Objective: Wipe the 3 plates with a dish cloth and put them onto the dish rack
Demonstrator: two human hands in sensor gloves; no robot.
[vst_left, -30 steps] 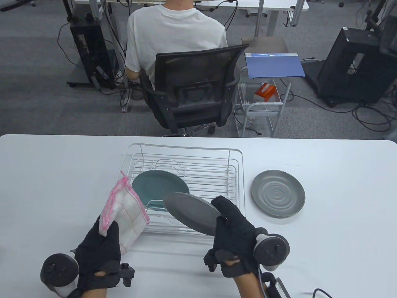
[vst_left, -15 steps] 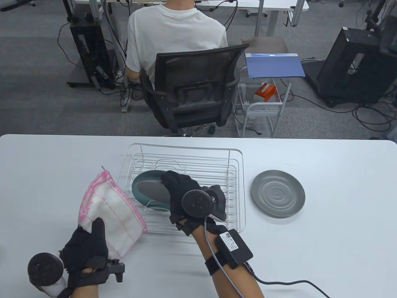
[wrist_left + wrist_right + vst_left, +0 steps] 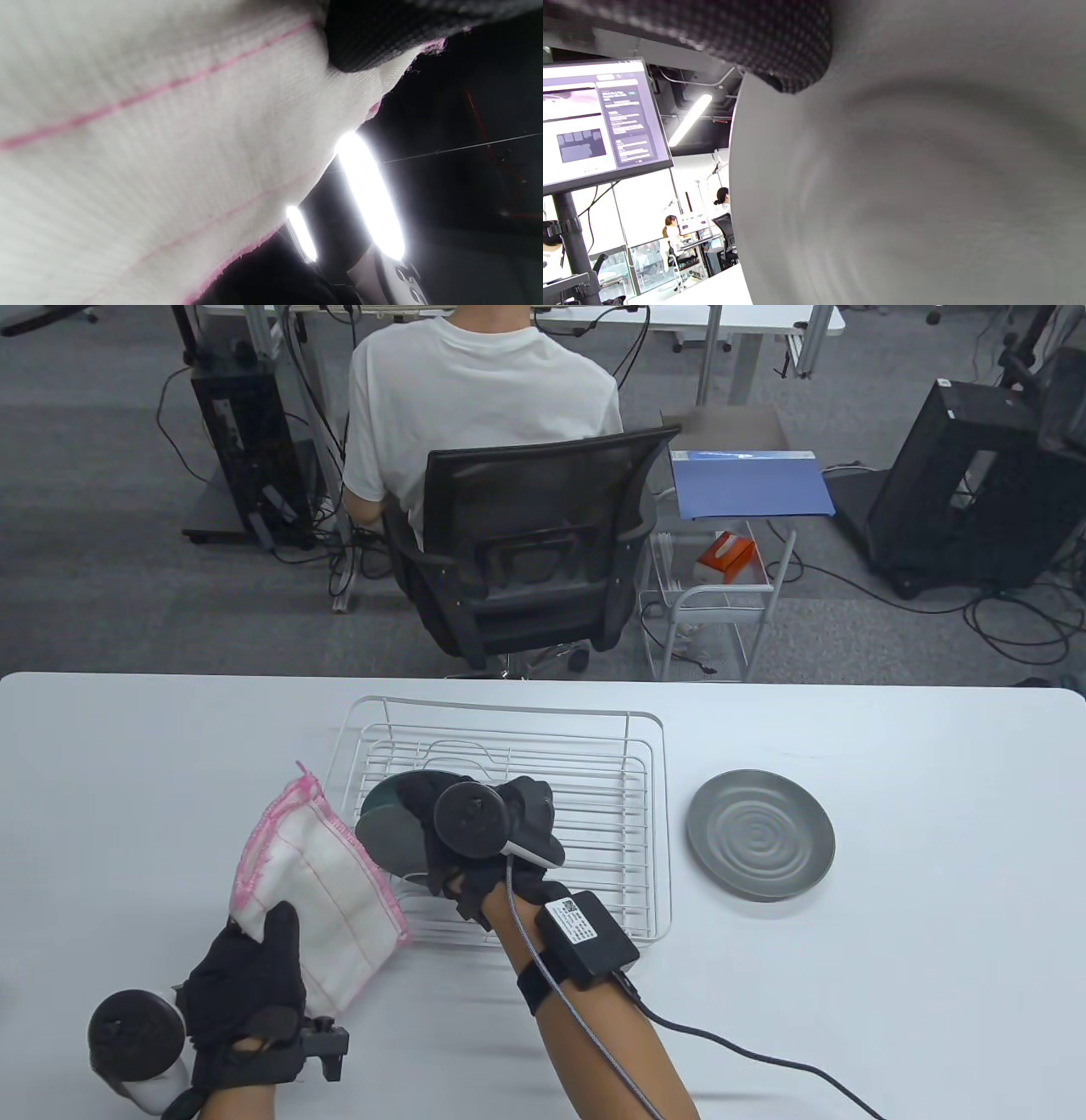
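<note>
- Right hand (image 3: 488, 848), table view: fingers curled on a grey plate (image 3: 392, 836) held on edge over the dish rack (image 3: 645, 814), at the rack's 9 o'clock side; the tracker hides most of the fingers and the plate's right half.
- A green plate (image 3: 386, 793) shows only as a sliver behind the grey one; whether it stands in a slot cannot be told.
- Right wrist view: the held plate's (image 3: 903, 178) face fills the frame, one fingertip (image 3: 780, 51) on its rim.
- Left hand (image 3: 246, 993): thumb pinching a white, pink-edged cloth (image 3: 318, 891) above the counter (image 3: 933, 984), at the rack's 8 o'clock corner.
- Left wrist view: cloth (image 3: 148, 148) weave only.
- A second grey plate (image 3: 761, 833) lies flat at 3 o'clock, apart from the rack, with open counter beyond it.
</note>
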